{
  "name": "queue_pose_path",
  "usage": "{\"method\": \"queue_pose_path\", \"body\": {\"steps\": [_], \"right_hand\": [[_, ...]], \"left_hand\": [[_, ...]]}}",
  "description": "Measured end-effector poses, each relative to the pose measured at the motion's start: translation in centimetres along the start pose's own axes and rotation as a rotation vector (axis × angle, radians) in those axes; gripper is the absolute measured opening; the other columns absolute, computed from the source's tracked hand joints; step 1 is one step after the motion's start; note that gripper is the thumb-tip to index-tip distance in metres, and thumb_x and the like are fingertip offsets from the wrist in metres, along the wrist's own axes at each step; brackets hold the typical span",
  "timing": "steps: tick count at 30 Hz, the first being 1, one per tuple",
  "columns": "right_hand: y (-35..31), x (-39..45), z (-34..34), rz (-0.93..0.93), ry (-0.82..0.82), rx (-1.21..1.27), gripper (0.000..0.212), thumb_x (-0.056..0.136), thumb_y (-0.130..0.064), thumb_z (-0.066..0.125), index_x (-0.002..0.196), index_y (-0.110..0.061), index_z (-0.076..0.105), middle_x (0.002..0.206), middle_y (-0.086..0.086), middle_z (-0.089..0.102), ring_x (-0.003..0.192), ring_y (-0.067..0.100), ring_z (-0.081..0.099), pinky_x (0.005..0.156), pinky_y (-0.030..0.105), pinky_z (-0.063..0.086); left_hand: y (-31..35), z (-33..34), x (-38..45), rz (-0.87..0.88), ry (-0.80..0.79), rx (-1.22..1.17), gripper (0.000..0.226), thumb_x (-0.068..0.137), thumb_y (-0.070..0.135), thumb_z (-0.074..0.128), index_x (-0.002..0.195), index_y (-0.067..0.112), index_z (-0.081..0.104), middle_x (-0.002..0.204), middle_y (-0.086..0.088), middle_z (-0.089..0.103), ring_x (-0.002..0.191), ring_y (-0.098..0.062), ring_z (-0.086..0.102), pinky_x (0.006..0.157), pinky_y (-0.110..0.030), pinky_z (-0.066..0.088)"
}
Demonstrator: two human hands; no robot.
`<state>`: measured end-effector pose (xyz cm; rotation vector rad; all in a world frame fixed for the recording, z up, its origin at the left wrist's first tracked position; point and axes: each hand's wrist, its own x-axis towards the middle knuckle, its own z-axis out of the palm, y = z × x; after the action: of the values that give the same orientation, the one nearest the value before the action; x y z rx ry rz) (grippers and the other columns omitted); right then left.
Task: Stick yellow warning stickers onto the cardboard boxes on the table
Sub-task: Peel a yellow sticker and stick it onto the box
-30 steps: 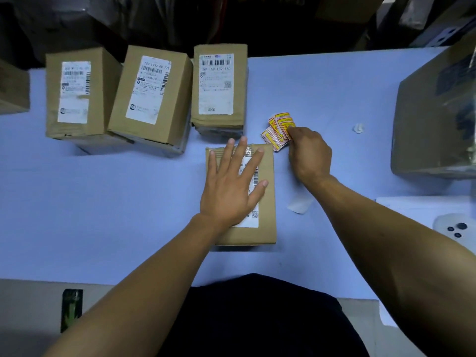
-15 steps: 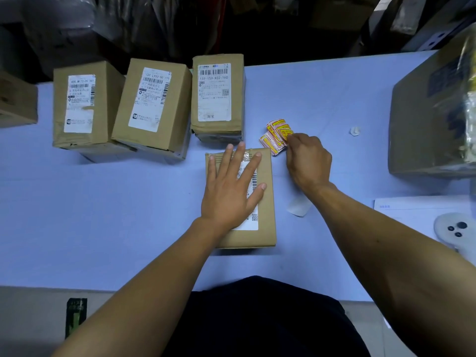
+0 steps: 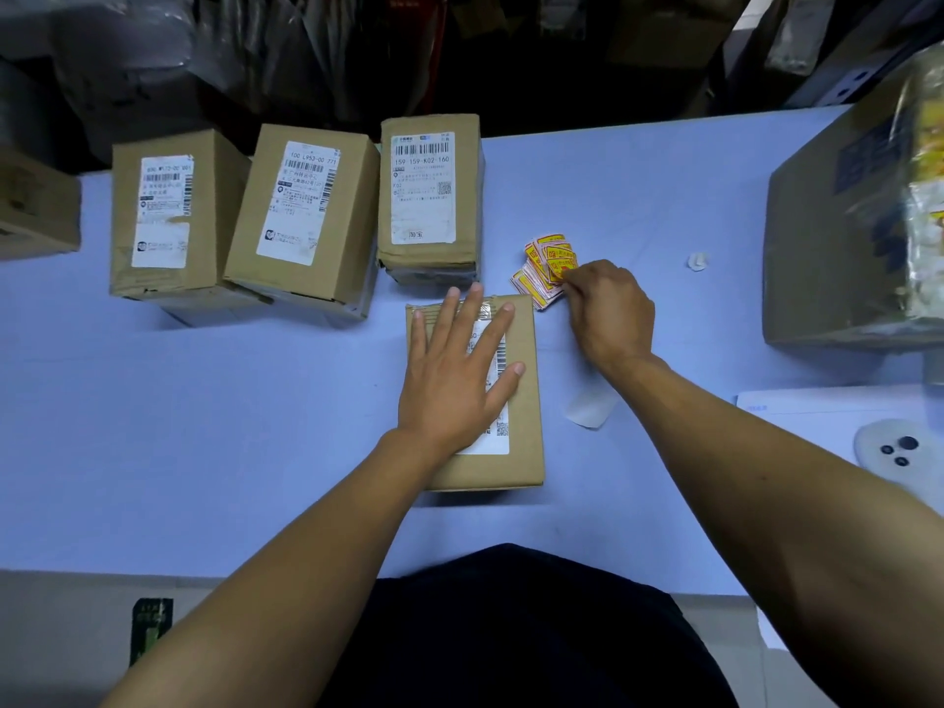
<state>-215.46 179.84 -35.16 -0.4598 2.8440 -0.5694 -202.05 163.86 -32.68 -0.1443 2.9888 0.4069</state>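
Right grip (image 3: 608,311) curled on stickers (image 3: 546,268)

Pale blue table (image 3: 204,452) — beyond its far edge, dim clutter of plastic-wrapped goods (image 3: 286,48).

**Hidden and cut off**

The left hand (image 3: 454,370) covers most of the label on the near box (image 3: 521,442). The right hand (image 3: 610,311) curls at the stickers (image 3: 546,268), its fingertips out of sight, so any pinch cannot be confirmed. The sticker print is too small to read. The big box (image 3: 838,258) runs off the right edge; another box (image 3: 36,206) off the left. The white device (image 3: 899,449) is partly cut off.
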Motion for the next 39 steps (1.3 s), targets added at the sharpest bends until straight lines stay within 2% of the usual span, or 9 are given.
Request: {"method": "queue_pose_path", "body": {"steps": [6,9,11,16,22,28,31,36,39], "right_hand": [[-1.8,-1.5,-2.4,0.110,0.133,0.196,0.027,0.099,-0.026,0.049,0.109,-0.015,0.071,0.099,0.009,0.066,0.095,0.030,0.060,0.069,0.036,0.045],[-3.3,-2.8,-3.9,0.179,0.128,0.357,0.021,0.089,-0.020,0.054,0.099,-0.017,0.071,0.091,0.004,0.071,0.088,0.026,0.062,0.072,0.037,0.049],[-4.3,-4.0,-4.8,0.197,0.101,0.467,0.016,0.084,-0.022,0.057,0.089,-0.019,0.071,0.080,0.000,0.070,0.083,0.023,0.063,0.073,0.037,0.052],[-6.5,-6.8,-5.8,0.195,0.080,0.656,0.009,0.085,-0.024,0.066,0.085,-0.019,0.073,0.067,-0.012,0.063,0.072,0.011,0.061,0.069,0.027,0.049],[-9.1,-9.0,-5.8,0.162,0.026,0.830,0.010,0.085,-0.020,0.067,0.091,-0.017,0.075,0.083,-0.008,0.073,0.083,0.006,0.068,0.079,0.025,0.054],[-9.7,-9.8,-5.7,0.224,0.024,0.829,0.017,0.089,-0.018,0.065,0.103,-0.017,0.074,0.095,-0.005,0.073,0.091,0.010,0.067,0.087,0.033,0.055],[-9.7,-9.8,-5.9,0.291,-0.019,0.884,0.026,0.088,-0.014,0.064,0.114,-0.020,0.068,0.099,-0.001,0.066,0.088,0.013,0.063,0.082,0.036,0.054],[-11.1,-10.2,-6.5,0.268,-0.150,1.028,0.011,0.095,-0.011,0.064,0.102,-0.005,0.069,0.084,0.003,0.066,0.067,0.012,0.059,0.065,0.024,0.053],[-12.0,-10.5,-6.7,0.233,-0.181,1.030,0.011,0.096,-0.009,0.061,0.087,-0.012,0.068,0.074,-0.001,0.064,0.063,0.011,0.057,0.060,0.023,0.051]], "left_hand": [[0.8,-1.0,0.0,-0.027,0.002,-0.119,0.062,0.093,0.052,0.039,0.147,0.021,0.042,0.164,-0.009,0.018,0.153,-0.028,0.006,0.120,-0.053,-0.001],[1.8,-1.9,0.3,0.051,0.105,-0.198,0.042,0.088,0.033,0.059,0.126,0.014,0.060,0.143,-0.012,0.047,0.140,-0.032,0.033,0.116,-0.058,0.024],[2.6,-2.3,0.6,0.089,0.175,-0.273,0.037,0.084,0.027,0.063,0.116,0.009,0.064,0.123,-0.010,0.058,0.120,-0.031,0.048,0.104,-0.048,0.040],[4.5,-3.8,0.6,-0.088,0.173,-0.555,0.041,0.080,0.027,0.070,0.119,0.015,0.065,0.112,-0.002,0.065,0.105,-0.022,0.058,0.089,-0.027,0.044],[4.7,-5.8,-1.4,-0.200,0.177,-0.844,0.031,0.087,0.003,0.055,0.108,0.017,0.072,0.091,0.006,0.071,0.083,-0.004,0.063,0.073,-0.013,0.048],[2.3,-6.1,-2.4,-0.339,0.134,-0.997,0.021,0.093,0.015,0.055,0.092,0.023,0.073,0.087,-0.005,0.074,0.084,-0.023,0.071,0.078,-0.035,0.056],[1.7,-6.8,-2.8,-0.448,0.075,-1.216,0.020,0.098,0.006,0.052,0.104,0.015,0.068,0.083,-0.005,0.071,0.066,-0.008,0.069,0.058,-0.022,0.052],[0.4,-7.8,-3.8,-0.494,-0.018,-1.402,0.020,0.099,0.005,0.051,0.101,0.016,0.068,0.090,-0.007,0.071,0.067,-0.012,0.068,0.058,-0.023,0.055],[-0.2,-8.2,-4.2,-0.499,-0.027,-1.415,0.021,0.099,0.004,0.051,0.097,0.016,0.068,0.087,-0.006,0.070,0.066,-0.012,0.066,0.060,-0.025,0.057]]}}
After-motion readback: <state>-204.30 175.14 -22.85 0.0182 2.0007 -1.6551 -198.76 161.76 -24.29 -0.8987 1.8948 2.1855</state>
